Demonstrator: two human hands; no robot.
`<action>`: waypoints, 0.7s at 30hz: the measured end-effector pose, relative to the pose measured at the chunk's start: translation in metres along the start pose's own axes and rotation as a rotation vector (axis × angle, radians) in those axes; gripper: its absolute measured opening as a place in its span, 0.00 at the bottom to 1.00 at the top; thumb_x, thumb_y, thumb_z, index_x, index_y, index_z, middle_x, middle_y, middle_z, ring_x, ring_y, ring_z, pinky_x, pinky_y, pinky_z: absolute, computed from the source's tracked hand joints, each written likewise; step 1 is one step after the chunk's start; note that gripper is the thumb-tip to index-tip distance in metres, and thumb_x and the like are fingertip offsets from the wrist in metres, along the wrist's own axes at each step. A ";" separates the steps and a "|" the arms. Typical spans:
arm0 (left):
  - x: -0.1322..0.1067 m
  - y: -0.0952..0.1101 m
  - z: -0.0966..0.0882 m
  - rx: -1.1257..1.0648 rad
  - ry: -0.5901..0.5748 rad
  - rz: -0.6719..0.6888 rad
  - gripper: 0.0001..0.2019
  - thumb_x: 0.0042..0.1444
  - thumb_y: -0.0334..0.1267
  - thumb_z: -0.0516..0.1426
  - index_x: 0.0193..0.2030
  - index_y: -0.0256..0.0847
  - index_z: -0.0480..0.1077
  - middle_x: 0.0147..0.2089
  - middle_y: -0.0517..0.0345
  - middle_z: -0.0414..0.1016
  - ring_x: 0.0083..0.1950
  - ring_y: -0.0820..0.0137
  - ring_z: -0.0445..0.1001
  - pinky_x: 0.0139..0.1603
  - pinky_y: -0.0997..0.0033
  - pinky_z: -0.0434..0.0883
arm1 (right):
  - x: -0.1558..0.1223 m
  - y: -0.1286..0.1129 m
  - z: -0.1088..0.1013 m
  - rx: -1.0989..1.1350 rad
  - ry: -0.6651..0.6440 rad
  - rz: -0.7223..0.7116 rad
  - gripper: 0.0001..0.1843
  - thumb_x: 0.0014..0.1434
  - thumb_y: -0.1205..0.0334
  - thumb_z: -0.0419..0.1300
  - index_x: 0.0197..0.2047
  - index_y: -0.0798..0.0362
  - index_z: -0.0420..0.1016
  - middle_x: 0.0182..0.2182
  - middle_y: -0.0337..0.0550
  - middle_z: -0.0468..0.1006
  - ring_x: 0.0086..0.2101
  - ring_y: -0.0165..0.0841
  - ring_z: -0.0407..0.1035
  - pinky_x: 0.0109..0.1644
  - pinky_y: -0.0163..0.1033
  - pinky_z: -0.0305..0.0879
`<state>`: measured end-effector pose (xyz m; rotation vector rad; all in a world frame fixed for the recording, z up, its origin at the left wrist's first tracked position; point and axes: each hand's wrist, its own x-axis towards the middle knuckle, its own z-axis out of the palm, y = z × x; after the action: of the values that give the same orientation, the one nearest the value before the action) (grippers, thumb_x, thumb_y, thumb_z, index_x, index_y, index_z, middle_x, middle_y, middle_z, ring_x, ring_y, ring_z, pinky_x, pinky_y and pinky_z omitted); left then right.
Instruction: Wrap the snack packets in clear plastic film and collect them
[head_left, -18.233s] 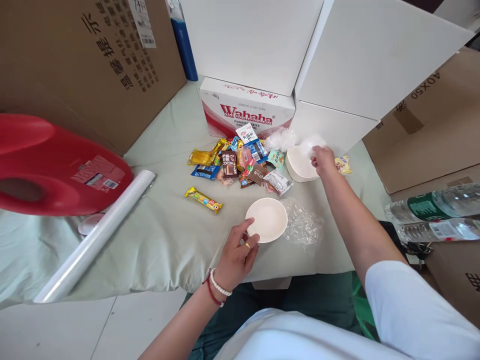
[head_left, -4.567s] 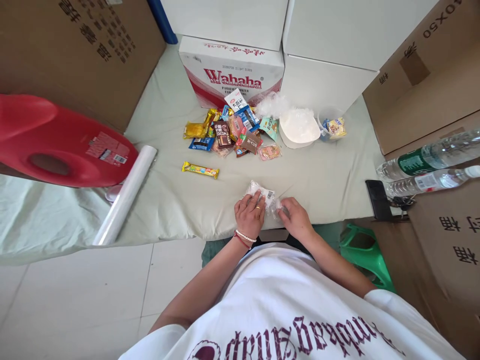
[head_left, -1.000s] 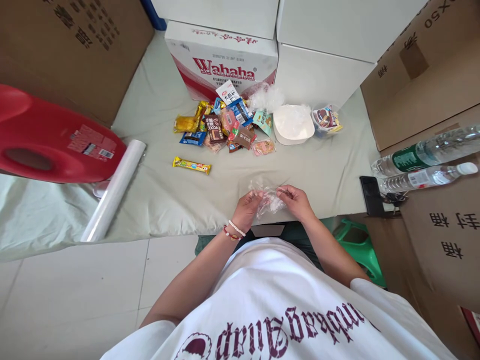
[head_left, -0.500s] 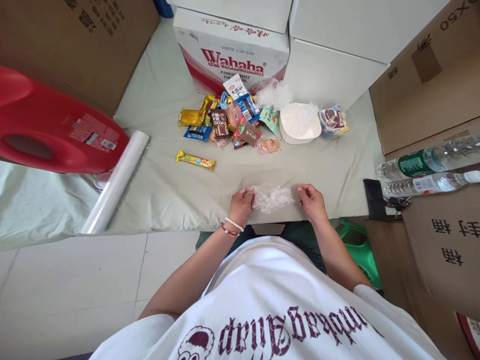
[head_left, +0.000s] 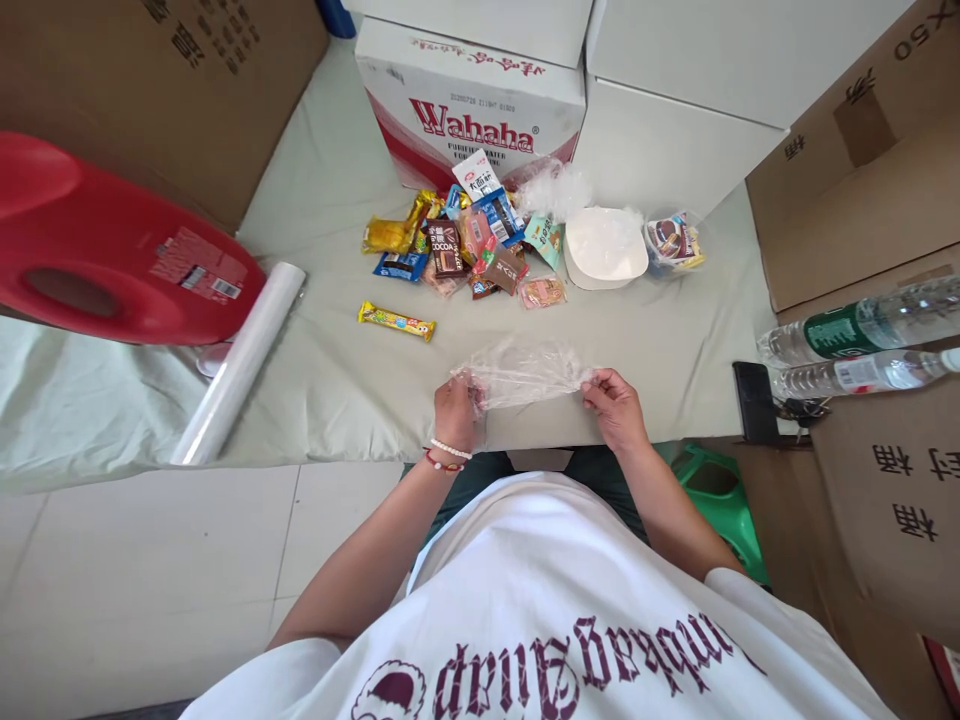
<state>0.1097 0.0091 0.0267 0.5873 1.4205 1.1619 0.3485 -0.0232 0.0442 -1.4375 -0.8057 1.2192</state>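
Observation:
My left hand and my right hand each pinch one end of a crumpled sheet of clear plastic wrap, stretched between them just above the near edge of the pale green cloth. Beyond it lies a heap of wrapped snacks, with a yellow snack bar apart to the left. A stack of white paper bowls stands right of the heap, and a wrapped bowl of snacks beside that.
A roll of plastic wrap lies at left beside a red jug. A Wahaha carton and white boxes stand behind. Brown cartons flank both sides. Water bottles and a black phone lie at right, a green stool below.
Both hands have drawn apart, pulling the crumpled plastic wrap out into a wider sheet. My left hand shifted left. The wrapped bowl they held earlier now sits beside the bowl stack.

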 end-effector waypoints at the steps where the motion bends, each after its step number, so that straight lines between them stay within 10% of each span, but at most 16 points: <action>1: 0.001 0.000 -0.002 0.001 0.015 -0.005 0.21 0.62 0.54 0.56 0.23 0.43 0.67 0.20 0.61 0.66 0.21 0.74 0.60 0.21 0.72 0.54 | -0.001 -0.001 -0.004 0.050 0.007 0.026 0.18 0.46 0.53 0.75 0.33 0.48 0.73 0.29 0.32 0.70 0.28 0.27 0.60 0.32 0.34 0.62; 7: 0.004 -0.004 -0.002 0.000 0.024 -0.012 0.21 0.58 0.57 0.63 0.27 0.40 0.74 0.25 0.60 0.72 0.26 0.74 0.67 0.26 0.73 0.62 | -0.013 0.002 -0.018 0.213 0.007 0.157 0.17 0.47 0.56 0.76 0.34 0.48 0.73 0.30 0.33 0.71 0.29 0.27 0.63 0.31 0.32 0.62; 12: -0.003 0.007 0.002 -0.166 -0.199 -0.066 0.21 0.52 0.56 0.69 0.41 0.40 0.79 0.42 0.54 0.83 0.42 0.69 0.80 0.43 0.72 0.75 | -0.022 -0.005 -0.029 0.355 -0.182 0.140 0.19 0.50 0.53 0.70 0.46 0.45 0.77 0.52 0.42 0.80 0.30 0.29 0.64 0.33 0.40 0.66; 17: -0.011 0.021 -0.002 -0.241 -0.494 -0.412 0.28 0.58 0.63 0.62 0.55 0.43 0.76 0.40 0.52 0.83 0.26 0.71 0.78 0.20 0.76 0.67 | -0.018 -0.001 -0.042 0.440 -0.386 0.218 0.31 0.39 0.47 0.75 0.47 0.43 0.76 0.51 0.46 0.83 0.21 0.22 0.54 0.25 0.37 0.58; 21: -0.011 0.020 -0.006 -0.247 -0.574 -0.537 0.28 0.63 0.61 0.58 0.57 0.41 0.77 0.36 0.49 0.83 0.21 0.69 0.75 0.15 0.74 0.62 | -0.014 -0.002 -0.034 0.413 -0.364 0.269 0.44 0.29 0.56 0.79 0.54 0.41 0.77 0.56 0.47 0.80 0.32 0.31 0.72 0.30 0.36 0.66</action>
<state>0.1016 0.0055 0.0481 0.2967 0.8457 0.6473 0.3775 -0.0452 0.0479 -1.0189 -0.5599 1.7713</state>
